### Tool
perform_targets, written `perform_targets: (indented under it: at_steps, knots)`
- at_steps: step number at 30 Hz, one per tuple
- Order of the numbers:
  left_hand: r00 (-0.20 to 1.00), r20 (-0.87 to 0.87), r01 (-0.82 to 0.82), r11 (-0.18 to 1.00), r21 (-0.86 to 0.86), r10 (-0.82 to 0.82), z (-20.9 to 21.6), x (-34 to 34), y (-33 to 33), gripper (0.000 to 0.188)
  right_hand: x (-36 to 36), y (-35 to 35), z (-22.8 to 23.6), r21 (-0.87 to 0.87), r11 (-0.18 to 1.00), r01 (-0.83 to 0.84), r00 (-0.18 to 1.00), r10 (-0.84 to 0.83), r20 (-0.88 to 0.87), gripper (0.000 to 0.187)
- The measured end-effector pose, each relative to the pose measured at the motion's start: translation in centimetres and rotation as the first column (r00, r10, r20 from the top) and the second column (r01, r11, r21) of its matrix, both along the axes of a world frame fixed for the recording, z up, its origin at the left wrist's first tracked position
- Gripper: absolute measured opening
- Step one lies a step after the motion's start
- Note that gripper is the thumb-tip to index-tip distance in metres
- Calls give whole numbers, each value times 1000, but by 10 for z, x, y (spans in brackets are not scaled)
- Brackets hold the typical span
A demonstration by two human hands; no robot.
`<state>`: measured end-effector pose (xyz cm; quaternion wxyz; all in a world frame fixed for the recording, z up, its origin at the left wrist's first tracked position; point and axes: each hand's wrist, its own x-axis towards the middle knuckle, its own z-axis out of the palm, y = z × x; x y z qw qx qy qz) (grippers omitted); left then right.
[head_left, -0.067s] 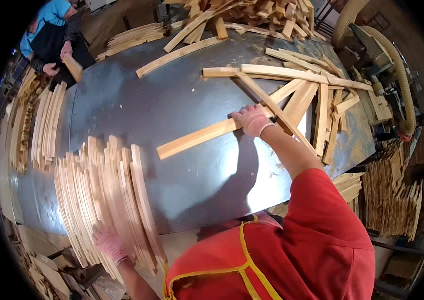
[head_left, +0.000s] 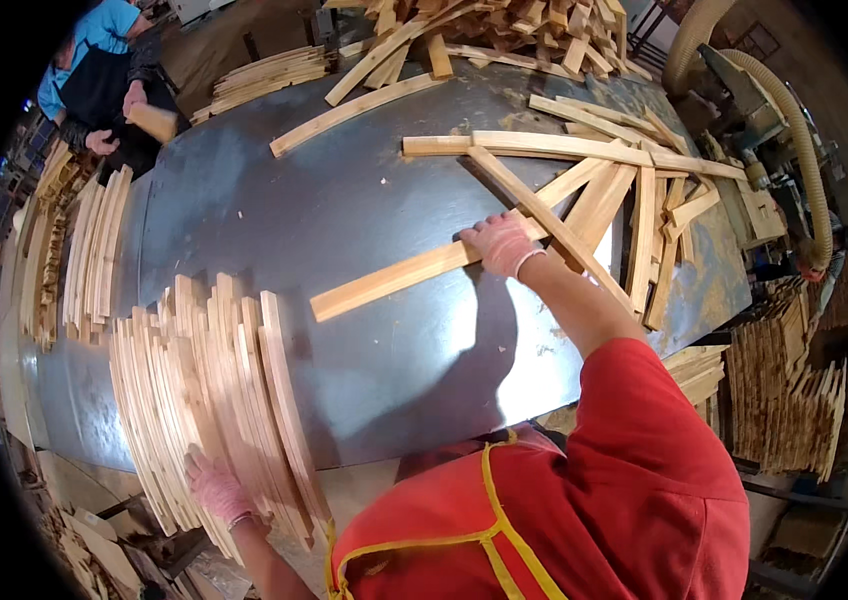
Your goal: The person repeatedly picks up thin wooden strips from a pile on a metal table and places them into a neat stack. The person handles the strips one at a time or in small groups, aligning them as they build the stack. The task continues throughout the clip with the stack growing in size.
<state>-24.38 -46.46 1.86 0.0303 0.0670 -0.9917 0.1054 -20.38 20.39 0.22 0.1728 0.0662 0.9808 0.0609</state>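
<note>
Co-worker's board has swung nearer to level since the preceding frame. Table: bare grey surface separates the row of strips, overhanging the near edge, from the plank, whose left end lies in this open room. Right hand: fingers closed over the plank. Left hand: on the strips; whether its fingers grip cannot be told.

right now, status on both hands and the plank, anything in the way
Left hand on the stacked boards. Right hand on the plank, fingers across it. Slanting plank at its right end.
</note>
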Motion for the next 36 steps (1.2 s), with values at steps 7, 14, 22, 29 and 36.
perform_targets:
  at_steps: [7, 14, 22, 29, 36]
  knots:
    - [985, -29, 159, 827, 540, -171, -10, 10, 65, 61, -5, -14, 66, -458, 878, -139, 988, 90, -127, 64]
    - [624, 34, 762, 617, 196, -781, -35, 14, 314, 63, 50, 105, 41, -278, 869, 409, 886, -451, -106, 87]
    - [462, 279, 722, 540, 432, -842, -19, -9, 333, 46, 103, 106, 5, -936, -222, 274, 702, -618, 353, 75]
    - [516, 660, -415, 515, 750, -546, 5, 86, 211, 38, 80, 2, 4, -617, -787, 23, 696, -431, 575, 42]
    - [924, 61, 371, 922, 109, -378, -29, 118, 115, 52, 96, -94, -109, -759, -606, 239, 462, -616, 638, 19]
